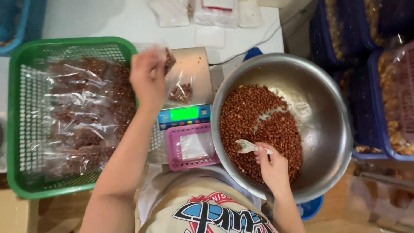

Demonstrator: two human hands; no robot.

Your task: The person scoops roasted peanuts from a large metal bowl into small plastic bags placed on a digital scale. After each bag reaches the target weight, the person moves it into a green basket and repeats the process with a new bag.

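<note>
My left hand (148, 77) holds the top of a clear plastic bag (180, 82) upright on a small digital scale (192, 86); a little heap of red-brown nuts lies in the bag's bottom. My right hand (271, 166) grips a white plastic spoon (246, 147), its bowl resting on the reddish nuts (258, 125) inside a large steel bowl (319, 129). The scale's green display (184, 114) is lit.
A green plastic basket (19, 129) on the left holds several filled clear bags of nuts. A small pink basket (172, 146) with empty bags sits below the scale. Blue crates (366, 129) with snack packs stand on the right. More empty bags lie at the table's far edge.
</note>
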